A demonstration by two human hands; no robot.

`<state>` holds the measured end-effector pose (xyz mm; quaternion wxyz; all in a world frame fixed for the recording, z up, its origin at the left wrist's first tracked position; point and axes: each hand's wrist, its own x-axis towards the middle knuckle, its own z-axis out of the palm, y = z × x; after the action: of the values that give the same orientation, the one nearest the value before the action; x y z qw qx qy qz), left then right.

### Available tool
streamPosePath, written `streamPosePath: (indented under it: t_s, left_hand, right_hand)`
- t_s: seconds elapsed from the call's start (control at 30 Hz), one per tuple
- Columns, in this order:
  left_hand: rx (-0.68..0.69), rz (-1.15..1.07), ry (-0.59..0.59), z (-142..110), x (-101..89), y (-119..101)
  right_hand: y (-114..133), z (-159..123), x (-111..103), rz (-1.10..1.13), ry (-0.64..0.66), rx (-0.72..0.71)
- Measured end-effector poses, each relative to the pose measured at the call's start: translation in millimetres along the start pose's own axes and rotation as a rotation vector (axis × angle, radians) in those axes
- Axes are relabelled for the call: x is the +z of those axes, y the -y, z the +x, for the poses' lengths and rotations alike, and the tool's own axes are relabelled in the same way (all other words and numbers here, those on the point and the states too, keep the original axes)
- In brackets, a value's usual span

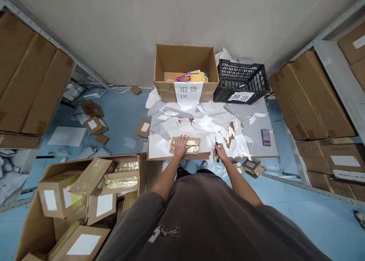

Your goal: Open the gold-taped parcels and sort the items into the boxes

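A small flat cardboard box wrapped in shiny tape lies near the front edge of the table. My left hand rests on the box's left part with the fingers spread flat over it. To the right of the box, my right hand grips a yellow and black utility knife, its tip pointing away from me. The knife is apart from the box. Torn white paper scraps lie around and behind both hands.
At the table's back stand an open carton with colourful packets and a black plastic crate. A purple item lies at right. A large carton of parcels stands at lower left. Shelves of boxes flank both sides.
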<state>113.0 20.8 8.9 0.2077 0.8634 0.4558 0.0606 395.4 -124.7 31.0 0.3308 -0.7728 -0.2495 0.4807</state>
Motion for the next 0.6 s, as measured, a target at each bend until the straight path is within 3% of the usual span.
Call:
streamPosePath:
  t_s: [0.1, 0.27, 0.4, 0.5, 0.6]
  left_hand:
    - [-0.033, 0.011, 0.041, -1, -4.9, -3]
    - [-0.048, 0.043, 0.063, 5, -4.4, -3]
    - [-0.080, 0.093, 0.085, 5, 0.1, -3]
    - [-0.097, 0.120, 0.105, 3, 1.3, -5]
    - [-0.081, 0.126, 0.088, 4, 0.1, -7]
  right_hand:
    - [-15, 8, 19, 0.109, -0.044, 0.035]
    - [-36, 45, -10, -0.240, -0.144, 0.029]
    - [-39, 71, -20, -0.312, -0.267, 0.055]
    - [-29, 63, -2, -0.278, -0.232, 0.013]
    - [-10, 34, 38, -0.228, -0.030, -0.049]
